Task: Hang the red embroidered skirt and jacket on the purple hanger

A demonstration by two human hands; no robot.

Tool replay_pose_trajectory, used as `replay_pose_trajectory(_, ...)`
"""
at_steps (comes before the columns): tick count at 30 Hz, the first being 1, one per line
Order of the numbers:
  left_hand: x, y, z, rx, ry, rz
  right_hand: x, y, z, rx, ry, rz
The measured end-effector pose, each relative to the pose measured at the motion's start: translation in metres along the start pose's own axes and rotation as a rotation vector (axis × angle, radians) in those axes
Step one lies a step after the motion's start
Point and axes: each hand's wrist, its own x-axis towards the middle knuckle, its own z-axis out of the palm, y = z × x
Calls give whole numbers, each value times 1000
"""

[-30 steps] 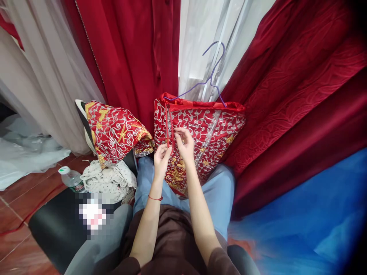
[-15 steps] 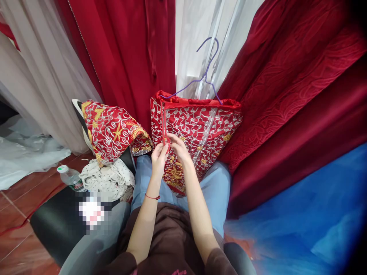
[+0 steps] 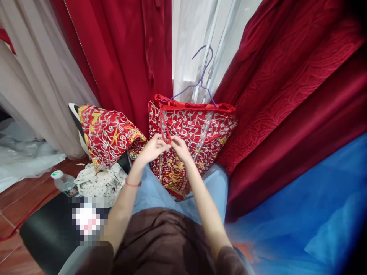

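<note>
the left hand (image 3: 151, 148) has swung out to the left since a moment ago, and its arm now lies more across the lap. before, both hands sat close together and low on the cloth. now they meet a little higher, right at the bottom of the thin red cord loop (image 3: 164, 128).

the right hand (image 3: 179, 147) has its fingertips pinched on the bottom end of that loop. the left hand's grip looks pinched on the same spot from the other side, fingers half curled, but the exact hold is too small to see well.

the cord loop hangs down the front of the red embroidered dress (image 3: 195, 133), near its left edge. the dress stands folded on the person's knees, leaning far against the curtains, and it has silver and gold swirls on it. a purple hanger (image 3: 200, 82) pokes up out of its top. the dress and hanger have shifted a bit to the left and sit a bit lower in view than before.

so the work on the cord looks still in hand, with the hands now pulling at its end from two sides.

to the left lies another red embroidered piece (image 3: 109, 133), draped over something. near it on the left are a spotted white cloth (image 3: 99, 182) and a water bottle (image 3: 63, 183).
</note>
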Motion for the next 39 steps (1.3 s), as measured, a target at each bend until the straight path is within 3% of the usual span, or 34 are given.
replay_pose_trajectory(4,72,54,-49,604,-171,200,37,-12,-33,-229,133,-49)
replay_pose_trajectory(6,108,74,-68,924,-199,226,54,-22,-48,-371,222,-63)
replay_pose_trajectory(8,133,83,-85,1249,-133,206,63,-34,-62,-565,335,-78)
replay_pose_trajectory(10,146,80,-101,1501,12,157,63,-47,-76,-818,467,-52)
replay_pose_trajectory(13,148,65,-121,1638,239,33,52,-63,-95,-1107,637,84)
replay_pose_trajectory(15,145,56,-128,1635,298,-51,43,-69,-104,-1178,696,189)
replay_pose_trajectory(17,144,52,-128,1627,270,-79,37,-72,-105,-1234,664,282)
replay_pose_trajectory(20,143,54,-113,1495,127,75,40,-73,-86,-1305,457,340)
replay_pose_trajectory(23,142,59,-89,1247,-26,271,55,-70,-52,-1246,249,205)
replay_pose_trajectory(26,142,61,-68,1145,-50,312,80,-62,-21,-998,122,49)
replay_pose_trajectory(30,147,61,-56,1273,6,417,114,-53,-4,-608,156,40)
replay_pose_trajectory(35,151,72,-58,1346,8,516,135,-67,-8,-147,79,185)
replay_pose_trajectory(39,147,82,-58,1287,11,527,141,-82,-8,-62,80,150)
